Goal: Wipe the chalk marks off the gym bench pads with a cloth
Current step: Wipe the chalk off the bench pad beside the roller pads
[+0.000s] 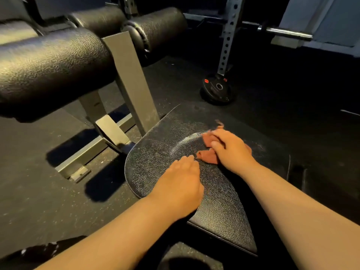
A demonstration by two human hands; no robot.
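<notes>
A black textured bench pad (155, 164) lies low in the middle of the head view, with a curved white chalk mark (182, 142) across its upper part. A reddish-brown cloth (207, 152) lies bunched on the pad just right of the chalk. My right hand (231, 151) lies on top of the cloth, fingers bent over it and pressing it to the pad. My left hand (181, 178) rests flat on the pad nearer to me, fingers straight, holding nothing. Most of the cloth is hidden under my right hand.
Black roller pads (52, 63) on a grey steel frame (132, 82) stand at the upper left. A weight plate (217, 90) lies on the dark rubber floor beside a perforated rack upright (228, 36). A barbell end (288, 33) sticks out at the upper right.
</notes>
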